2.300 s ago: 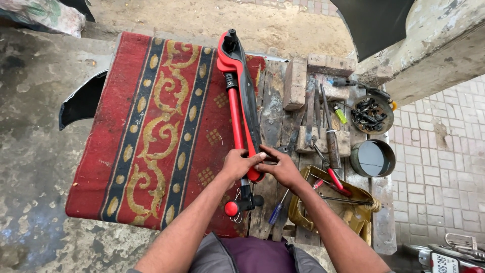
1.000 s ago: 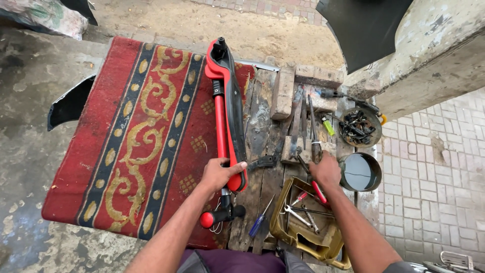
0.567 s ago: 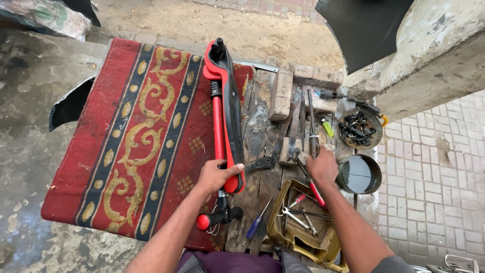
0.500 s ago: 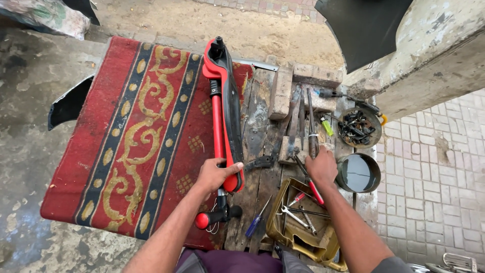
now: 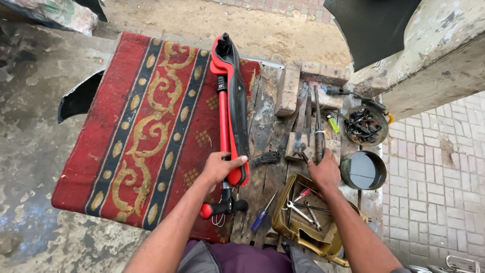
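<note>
The left hand [image 5: 218, 168] is gripping the near end of the folded red-and-black scooter [image 5: 231, 108], its long axis running away across the rug's right edge, while the right hand [image 5: 325, 172], fingers closing round a dark-handled tool [image 5: 319, 139], is working farther right.

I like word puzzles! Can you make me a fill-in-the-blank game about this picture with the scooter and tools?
1. The left hand holds a folded scooter that is black and ____.
2. The scooter lies partly on a patterned ____.
3. The right hand reaches among long tools on the wooden ____.
4. The round tin sits on the right hand's ____ side.

Missing words: red; rug; boards; right
</note>
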